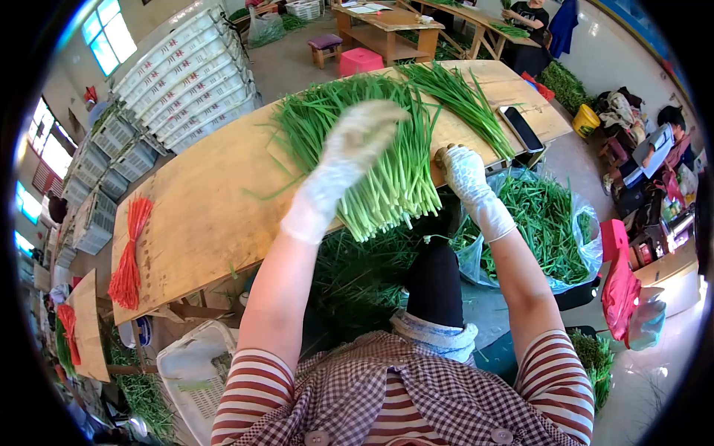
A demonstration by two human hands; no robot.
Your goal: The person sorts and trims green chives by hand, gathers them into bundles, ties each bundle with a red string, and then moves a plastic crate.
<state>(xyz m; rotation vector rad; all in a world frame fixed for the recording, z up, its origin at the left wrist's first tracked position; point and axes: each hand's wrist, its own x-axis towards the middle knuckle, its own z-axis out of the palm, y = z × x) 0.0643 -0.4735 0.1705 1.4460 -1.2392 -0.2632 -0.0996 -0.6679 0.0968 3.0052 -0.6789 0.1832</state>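
Left hand [363, 135] blurred over garlic chives [398, 182] at 12 o'clock, grip unclear; right hand [464, 172] clenched beside them at 2. We should keep stem ends [361, 229] level.

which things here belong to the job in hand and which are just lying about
Seems part of the job:
large pile of green stalks beneath the left hand
smaller green bunch nearby
red strands on the wooden table

Seems just lying about:
phone
purple-topped stool
yellow bucket
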